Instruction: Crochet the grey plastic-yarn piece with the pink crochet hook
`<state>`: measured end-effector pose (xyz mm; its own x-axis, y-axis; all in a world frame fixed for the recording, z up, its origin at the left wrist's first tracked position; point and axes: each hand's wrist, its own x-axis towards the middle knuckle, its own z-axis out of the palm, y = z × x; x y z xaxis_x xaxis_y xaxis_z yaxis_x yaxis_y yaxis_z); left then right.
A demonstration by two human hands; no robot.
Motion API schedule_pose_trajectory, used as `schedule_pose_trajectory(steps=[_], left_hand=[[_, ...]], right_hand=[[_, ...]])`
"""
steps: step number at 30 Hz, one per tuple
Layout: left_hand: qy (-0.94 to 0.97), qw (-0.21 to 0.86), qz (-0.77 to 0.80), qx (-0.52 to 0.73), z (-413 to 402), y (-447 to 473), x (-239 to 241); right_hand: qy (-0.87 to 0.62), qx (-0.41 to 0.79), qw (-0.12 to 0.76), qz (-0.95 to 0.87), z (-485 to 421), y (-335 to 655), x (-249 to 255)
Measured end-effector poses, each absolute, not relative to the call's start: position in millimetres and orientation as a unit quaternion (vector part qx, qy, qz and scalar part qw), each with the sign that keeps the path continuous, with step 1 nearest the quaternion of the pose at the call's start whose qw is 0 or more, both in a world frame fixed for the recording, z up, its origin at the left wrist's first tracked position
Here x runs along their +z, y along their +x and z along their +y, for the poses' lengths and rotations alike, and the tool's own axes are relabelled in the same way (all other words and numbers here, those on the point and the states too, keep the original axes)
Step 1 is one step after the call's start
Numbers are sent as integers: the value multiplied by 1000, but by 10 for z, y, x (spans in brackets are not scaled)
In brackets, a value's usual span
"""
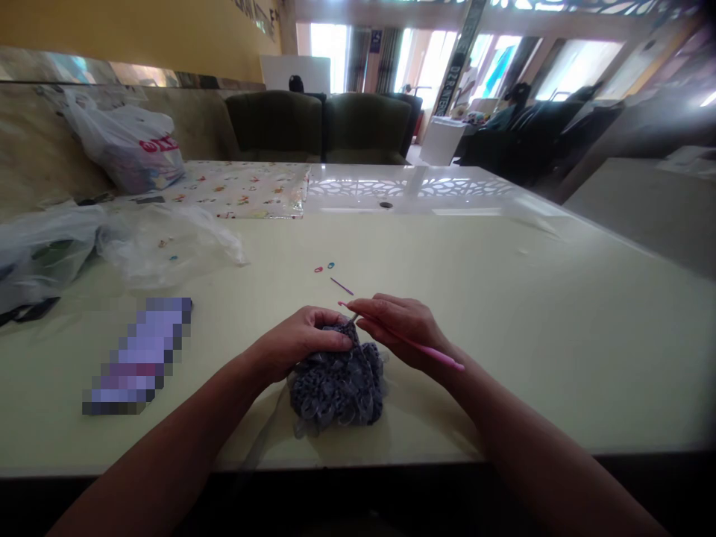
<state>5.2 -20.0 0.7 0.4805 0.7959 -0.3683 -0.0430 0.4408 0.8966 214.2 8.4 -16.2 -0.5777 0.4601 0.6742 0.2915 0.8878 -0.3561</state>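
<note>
A dark grey-blue crochet piece with sheer ribbon loops rests near the front edge of the table. My left hand pinches its top edge between thumb and fingers. In my right hand lies a pink crochet hook, its handle pointing back over the wrist and its hooked tip beyond the fingertips. A short grey strand runs from the work up to my right fingers. Sheer ribbon trails from the piece towards the table edge.
Ahead lie a purple needle-like stick, a red stitch marker and a blue one. On the left are a blurred-out phone-shaped object, clear plastic bags and a filled white bag. Dark chairs stand behind the table.
</note>
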Motion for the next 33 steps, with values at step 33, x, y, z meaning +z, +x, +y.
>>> schedule_pose_trajectory(steps=[33], left_hand=[[684, 504, 415, 326, -239, 53, 34]], right_hand=[[-300, 380, 487, -727, -34, 2041, -78]])
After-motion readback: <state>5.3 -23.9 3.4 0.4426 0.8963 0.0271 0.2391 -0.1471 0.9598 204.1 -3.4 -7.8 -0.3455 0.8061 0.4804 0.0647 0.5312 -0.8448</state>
